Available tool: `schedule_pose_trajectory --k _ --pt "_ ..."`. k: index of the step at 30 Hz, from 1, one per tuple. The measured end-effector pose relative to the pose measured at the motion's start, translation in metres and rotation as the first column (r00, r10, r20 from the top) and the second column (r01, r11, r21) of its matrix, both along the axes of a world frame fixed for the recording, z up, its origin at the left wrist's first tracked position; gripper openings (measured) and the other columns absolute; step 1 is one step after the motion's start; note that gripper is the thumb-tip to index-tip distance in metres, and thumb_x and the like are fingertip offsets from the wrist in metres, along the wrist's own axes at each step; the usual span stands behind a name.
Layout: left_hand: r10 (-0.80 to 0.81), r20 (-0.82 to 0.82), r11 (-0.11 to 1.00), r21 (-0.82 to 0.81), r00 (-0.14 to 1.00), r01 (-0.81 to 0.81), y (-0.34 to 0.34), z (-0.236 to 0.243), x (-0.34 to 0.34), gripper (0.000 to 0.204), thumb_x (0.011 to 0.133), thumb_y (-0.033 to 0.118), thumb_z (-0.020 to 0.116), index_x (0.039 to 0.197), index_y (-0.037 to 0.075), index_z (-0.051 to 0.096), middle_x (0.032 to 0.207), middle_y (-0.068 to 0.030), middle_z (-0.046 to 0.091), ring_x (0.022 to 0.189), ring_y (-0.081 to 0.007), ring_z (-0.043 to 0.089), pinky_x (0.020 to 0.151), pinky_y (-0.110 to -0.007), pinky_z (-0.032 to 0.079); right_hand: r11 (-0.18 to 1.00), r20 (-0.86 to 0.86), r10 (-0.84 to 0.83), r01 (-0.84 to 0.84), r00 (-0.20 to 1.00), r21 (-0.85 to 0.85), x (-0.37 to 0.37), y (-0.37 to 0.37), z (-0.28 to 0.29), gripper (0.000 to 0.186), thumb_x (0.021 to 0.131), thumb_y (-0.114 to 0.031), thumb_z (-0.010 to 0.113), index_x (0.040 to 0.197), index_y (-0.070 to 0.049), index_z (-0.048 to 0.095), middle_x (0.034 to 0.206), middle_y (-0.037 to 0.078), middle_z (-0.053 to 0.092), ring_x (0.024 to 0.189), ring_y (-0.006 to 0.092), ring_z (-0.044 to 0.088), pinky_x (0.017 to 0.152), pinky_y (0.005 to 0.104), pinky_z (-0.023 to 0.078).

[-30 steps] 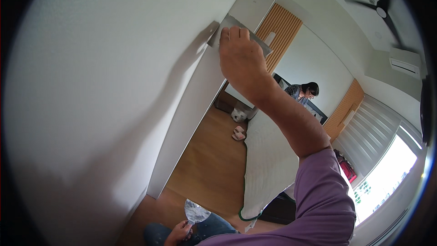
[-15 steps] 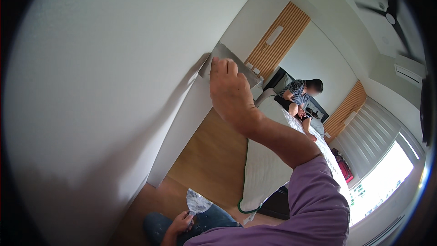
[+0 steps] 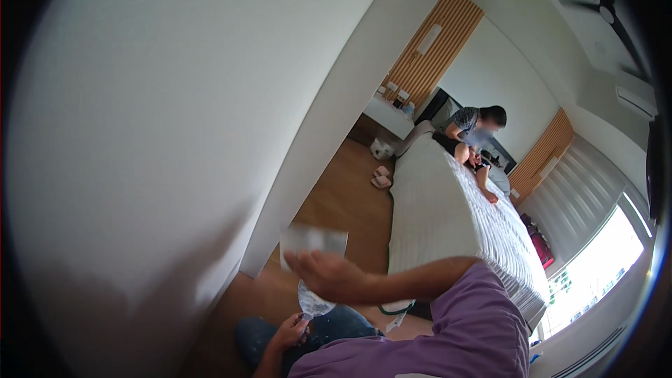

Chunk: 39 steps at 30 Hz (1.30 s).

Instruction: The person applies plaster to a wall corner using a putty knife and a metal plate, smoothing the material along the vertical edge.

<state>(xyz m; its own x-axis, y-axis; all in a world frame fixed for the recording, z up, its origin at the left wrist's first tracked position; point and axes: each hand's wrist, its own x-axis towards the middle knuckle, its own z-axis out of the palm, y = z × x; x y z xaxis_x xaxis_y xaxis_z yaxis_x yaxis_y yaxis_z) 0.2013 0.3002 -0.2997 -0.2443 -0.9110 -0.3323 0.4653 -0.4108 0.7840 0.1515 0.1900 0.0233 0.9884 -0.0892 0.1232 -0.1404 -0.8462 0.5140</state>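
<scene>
My right hand grips a flat rectangular scraper blade, greyish and blurred by motion. It hangs in front of the wall's end face, just above a putty knife. My left hand, low by my knee, is closed on that putty knife's handle. The knife's fan-shaped blade points up and is smeared with white paste. The lower edge of the scraper blade is behind my fingers, and I cannot tell whether the two blades touch. The pale wall stands at my left, with its corner edge running diagonally.
A bed with a pale cover lies to the right, and another person sits on it. Slippers and a white bag are on the wooden floor. A bedside cabinet stands beyond.
My right hand has come down from the wall's corner edge with the scraper blade, close to the putty knife. My left hand stays low with the knife. The view has shifted slightly.
</scene>
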Motion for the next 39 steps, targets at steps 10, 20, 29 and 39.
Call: schedule_pose_trajectory --k 10,20,29,39 --pt "-0.243 -0.420 0.968 -0.163 0.874 0.191 0.011 0.105 0.046 0.032 0.108 0.036 0.048 0.117 0.005 0.055 0.080 -0.0041 0.060 0.053 -0.0114 0.054 0.045 -0.026 0.043 0.836 0.342 -0.080 -0.123 0.936 0.534 -0.147 -0.044 0.019 0.050 0.079 -0.008 0.073 0.127 -0.019 0.069 0.125 0.010 0.068 0.100 0.0282 0.067 0.087 0.0384 0.054" --pt "-0.257 -0.156 0.930 -0.309 0.954 0.200 -0.039 0.189 0.039 0.044 0.105 0.044 0.053 0.122 0.004 0.055 0.078 -0.0052 0.061 0.051 -0.0105 0.054 0.042 -0.023 0.042 0.752 0.482 -0.273 -0.128 0.832 0.647 -0.248 -0.093 -0.024 0.040 0.090 -0.008 0.067 0.129 -0.017 0.068 0.121 0.006 0.068 0.099 0.0259 0.064 0.087 0.0372 0.052" --pt "-0.365 -0.027 0.792 -0.535 0.931 0.295 -0.133 0.381 -0.038 0.057 0.103 0.048 0.055 0.139 0.004 0.048 0.083 -0.0041 0.061 0.054 -0.0084 0.054 0.043 -0.022 0.043 -0.044 0.188 -0.978 -0.969 0.092 0.245 -0.286 -0.245 0.064 0.026 0.092 -0.013 0.061 0.118 -0.010 0.059 0.107 0.001 0.061 0.096 0.0196 0.062 0.090 0.0366 0.053" --pt "-0.196 0.036 0.918 -0.345 0.980 0.196 -0.136 0.585 -0.052 0.036 0.100 0.021 0.064 0.134 0.013 0.057 0.102 -0.0054 0.067 0.066 -0.0132 0.062 0.051 -0.025 0.050 0.822 0.870 -0.491 -0.310 0.038 0.478 -0.307 -0.294 0.483 0.024 0.099 -0.014 0.058 0.117 0.001 0.061 0.111 0.014 0.065 0.098 0.0266 0.062 0.090 0.0408 0.049"
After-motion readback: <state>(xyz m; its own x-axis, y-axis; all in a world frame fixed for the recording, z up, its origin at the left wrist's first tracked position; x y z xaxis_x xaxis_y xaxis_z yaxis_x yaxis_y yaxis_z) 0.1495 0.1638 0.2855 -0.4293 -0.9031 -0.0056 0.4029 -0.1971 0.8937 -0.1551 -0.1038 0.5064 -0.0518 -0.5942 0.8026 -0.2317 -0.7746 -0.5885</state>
